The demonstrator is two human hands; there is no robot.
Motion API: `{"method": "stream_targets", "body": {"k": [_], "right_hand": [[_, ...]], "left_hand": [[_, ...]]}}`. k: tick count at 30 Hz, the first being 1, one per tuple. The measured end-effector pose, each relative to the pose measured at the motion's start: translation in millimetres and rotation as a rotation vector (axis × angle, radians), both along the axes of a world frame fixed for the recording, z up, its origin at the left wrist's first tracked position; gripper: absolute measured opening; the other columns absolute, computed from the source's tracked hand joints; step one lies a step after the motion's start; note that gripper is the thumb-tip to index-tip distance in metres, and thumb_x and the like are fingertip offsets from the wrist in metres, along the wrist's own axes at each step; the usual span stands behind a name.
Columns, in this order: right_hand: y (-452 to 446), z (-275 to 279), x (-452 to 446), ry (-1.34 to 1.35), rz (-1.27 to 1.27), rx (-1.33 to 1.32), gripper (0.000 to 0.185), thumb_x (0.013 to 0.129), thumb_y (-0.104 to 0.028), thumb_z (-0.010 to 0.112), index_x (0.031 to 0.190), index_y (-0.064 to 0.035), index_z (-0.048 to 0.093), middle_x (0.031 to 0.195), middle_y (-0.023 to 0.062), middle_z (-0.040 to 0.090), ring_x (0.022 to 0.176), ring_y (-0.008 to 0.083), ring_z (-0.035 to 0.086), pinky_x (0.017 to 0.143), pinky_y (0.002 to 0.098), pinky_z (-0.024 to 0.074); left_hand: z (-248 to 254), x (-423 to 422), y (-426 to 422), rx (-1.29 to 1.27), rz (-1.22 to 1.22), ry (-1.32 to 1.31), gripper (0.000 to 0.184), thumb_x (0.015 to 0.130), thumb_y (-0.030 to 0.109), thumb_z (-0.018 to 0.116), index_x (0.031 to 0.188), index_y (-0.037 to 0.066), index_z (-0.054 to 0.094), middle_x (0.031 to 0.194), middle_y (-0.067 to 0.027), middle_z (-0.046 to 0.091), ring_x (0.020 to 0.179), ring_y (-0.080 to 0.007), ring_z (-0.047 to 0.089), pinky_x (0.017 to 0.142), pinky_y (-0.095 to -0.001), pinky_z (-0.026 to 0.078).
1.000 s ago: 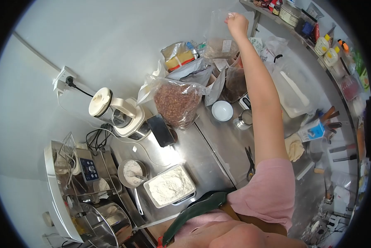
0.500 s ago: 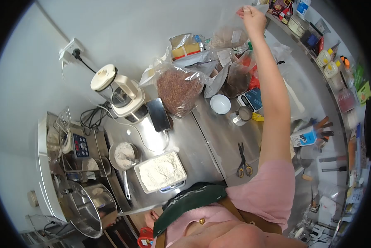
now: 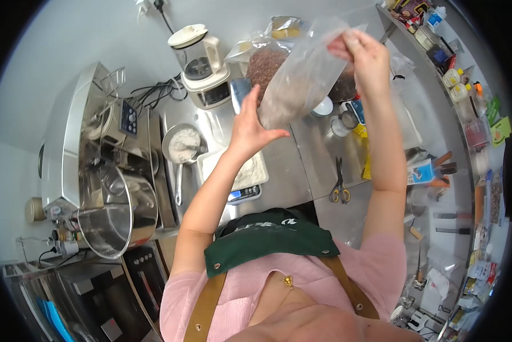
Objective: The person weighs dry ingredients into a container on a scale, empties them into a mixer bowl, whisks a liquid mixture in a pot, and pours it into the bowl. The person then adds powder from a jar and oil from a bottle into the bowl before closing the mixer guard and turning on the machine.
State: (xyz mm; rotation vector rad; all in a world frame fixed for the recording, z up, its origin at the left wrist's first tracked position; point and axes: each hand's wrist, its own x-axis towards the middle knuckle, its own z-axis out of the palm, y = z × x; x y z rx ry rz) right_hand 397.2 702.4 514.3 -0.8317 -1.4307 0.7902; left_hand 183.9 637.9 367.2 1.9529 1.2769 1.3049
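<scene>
My right hand [image 3: 365, 54] pinches the top edge of a clear plastic bag [image 3: 301, 74] and holds it up over the counter. Brownish contents sit in the bag's lower end. Beside that lower end is my left hand [image 3: 249, 126], with thumb and fingers spread apart. Below my left hand a white tray of flour [image 3: 250, 174] rests on a digital scale [image 3: 245, 195]. To its left stands a small pan of flour [image 3: 183, 142] with a scoop in it.
A blender [image 3: 201, 65], a bag of reddish-brown granules [image 3: 264, 65] and a phone stand at the back. Scissors [image 3: 340, 185], a white bowl [image 3: 323, 107] and a metal cup [image 3: 345, 121] lie to the right. A mixing bowl [image 3: 122, 214] is at the left.
My right hand has brought the plastic bag from the back towards me. My left hand has come up from low by the apron to the bag's lower end. The view has shifted.
</scene>
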Motion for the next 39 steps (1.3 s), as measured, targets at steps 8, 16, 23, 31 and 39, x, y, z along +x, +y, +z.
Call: {"method": "stream_targets", "body": {"k": [8,16,23,31,39], "right_hand": [[-108,-49,-62,-0.015,0.098,0.097,0.03,0.093,-0.011,0.049,0.116,0.0091,0.05,0.096,0.0173,0.064,0.086,0.0235,0.065,0.082,0.0335,0.0516],[-183,-183,3,0.101,0.235,-0.357,0.106,0.063,-0.045,0.081,0.138,0.0035,0.024,0.136,0.0146,0.038,0.125,0.024,0.039,0.103,0.0392,0.032],[-226,-184,-3,-0.044,0.273,-0.655,0.09,0.056,-0.017,0.086,0.13,0.0034,0.038,0.123,0.0104,0.051,0.115,0.0194,0.048,0.096,0.0335,0.0405],[-251,-210,16,-0.212,0.084,-0.769,0.049,0.063,0.002,0.076,0.108,0.0033,0.057,0.1,0.0075,0.063,0.089,0.015,0.06,0.078,0.0297,0.0487],[-237,-176,15,-0.541,-0.007,-0.797,0.033,0.067,0.007,0.07,0.099,0.0028,0.062,0.091,0.005,0.066,0.081,0.0108,0.06,0.074,0.0262,0.0473]], "left_hand": [[-47,-17,-86,-0.326,-0.12,-0.502,0.069,0.061,0.009,0.08,0.119,0.002,0.043,0.113,-0.0112,0.057,0.107,-0.0193,0.053,0.092,-0.0319,0.042],[-65,-32,-126,-0.605,-0.436,-0.72,0.075,0.064,0.003,0.077,0.129,0.002,0.039,0.118,-0.0088,0.054,0.112,-0.0179,0.05,0.097,-0.033,0.038],[-94,-15,-154,-0.653,-0.599,-0.678,0.081,0.069,0.009,0.077,0.135,0.0,0.031,0.128,-0.0112,0.047,0.119,-0.0193,0.044,0.1,-0.0334,0.035],[-123,-29,-174,-0.733,-0.607,-0.418,0.085,0.07,0.027,0.078,0.134,0.0,0.029,0.126,-0.0184,0.046,0.119,-0.0268,0.045,0.098,-0.0368,0.036],[-155,-43,-191,-0.821,-0.5,-0.496,0.081,0.078,0.026,0.072,0.139,0.004,0.024,0.133,-0.0161,0.041,0.12,-0.0264,0.044,0.097,-0.0375,0.04]]}}
